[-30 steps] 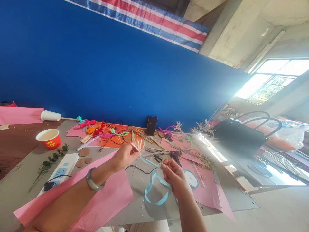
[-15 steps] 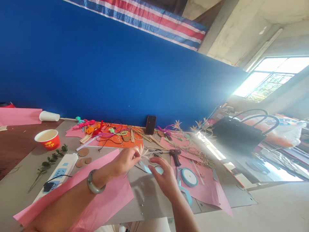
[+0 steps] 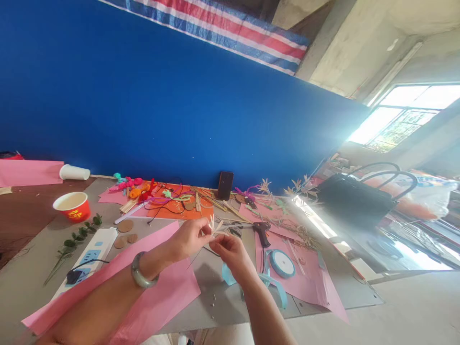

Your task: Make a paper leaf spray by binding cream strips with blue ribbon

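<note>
My left hand (image 3: 195, 237), with a bangle on its wrist, pinches a small dried flower sprig (image 3: 212, 224) with pale pointed petals; a thin stem slants down below the fingers. My right hand (image 3: 232, 251) is closed at the sprig's base, its fingertips meeting those of the left. Light blue ribbon (image 3: 228, 275) hangs beneath the right hand and seems to run up into its pinch, though the fingers hide that end. More of this ribbon trails right, near a ribbon roll (image 3: 282, 263) lying on pink paper (image 3: 309, 287).
A black glue gun (image 3: 261, 232) lies right of my hands. A phone (image 3: 225, 185) leans on the blue partition (image 3: 179, 105). Leftward are a power strip (image 3: 89, 256), a leafy sprig (image 3: 74, 241), wooden discs (image 3: 125, 226) and a red paper cup (image 3: 73, 207). Pink paper (image 3: 172, 292) lies under my left arm.
My right hand has moved left and up to the sprig, and its spread fingers have closed in a pinch. The light blue ribbon has shifted below it. My left hand stays nearly in place.
</note>
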{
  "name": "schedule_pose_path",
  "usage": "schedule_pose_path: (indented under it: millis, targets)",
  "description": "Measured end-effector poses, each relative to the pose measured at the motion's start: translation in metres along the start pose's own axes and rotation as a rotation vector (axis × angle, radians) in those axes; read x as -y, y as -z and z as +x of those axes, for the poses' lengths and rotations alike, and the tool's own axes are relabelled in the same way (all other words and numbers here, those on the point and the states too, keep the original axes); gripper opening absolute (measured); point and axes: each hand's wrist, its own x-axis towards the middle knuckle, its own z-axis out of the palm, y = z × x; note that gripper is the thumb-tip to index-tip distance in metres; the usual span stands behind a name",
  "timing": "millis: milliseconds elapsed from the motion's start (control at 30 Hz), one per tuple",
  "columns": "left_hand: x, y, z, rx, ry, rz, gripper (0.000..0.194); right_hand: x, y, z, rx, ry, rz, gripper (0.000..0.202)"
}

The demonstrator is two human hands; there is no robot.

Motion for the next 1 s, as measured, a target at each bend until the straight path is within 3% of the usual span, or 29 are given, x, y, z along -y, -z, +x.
schedule_pose_path:
  millis: [400, 767, 1000]
  targets:
    - [-0.001, -0.002, 0.005, 0.055, 0.03, -0.416, 0.02, -0.008, -0.001, -0.002, -0.076, 0.075, 0.069, 0.028]
    - [0.002, -0.008, 0.007, -0.155, 0.034, -0.544, 0.034, -0.004, -0.011, -0.001, -0.159, 0.028, 0.111, 0.03]
    - [0.001, -0.006, 0.008, -0.102, 0.044, -0.692, 0.044, 0.003, -0.011, -0.001, -0.144, 0.01, 0.09, 0.032]
